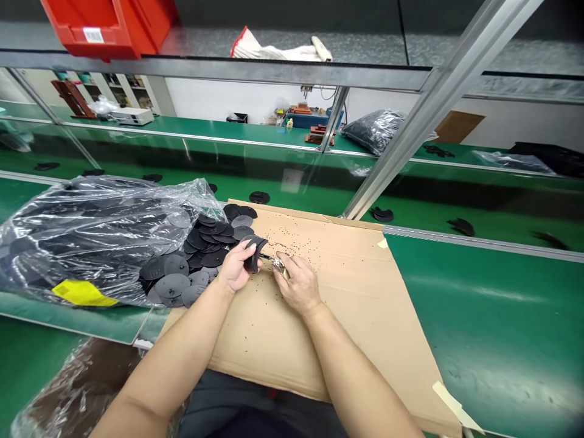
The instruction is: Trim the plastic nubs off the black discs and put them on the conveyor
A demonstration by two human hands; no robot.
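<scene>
My left hand [235, 266] grips a flexible black disc [254, 252], bent into a curve. My right hand [296, 283] is closed around small metal snips [277, 263], whose blades reach the disc's edge. Their exact contact is too small to tell. Both hands are over a flattened cardboard sheet [319, 340], which is strewn with tiny black bits [292, 243]. Just left of my left hand lies a loose pile of similar black discs [191, 255], spilling from a clear plastic bag [91, 237].
The cardboard lies on a green workbench [479, 304] edged by an aluminium rail [483, 240]. Aluminium uprights and a shelf stand ahead, holding a red bin [104, 27] and white gloves [278, 48]. Black pieces [462, 227] lie on the green surface; a black-filled bag [374, 131] sits beyond.
</scene>
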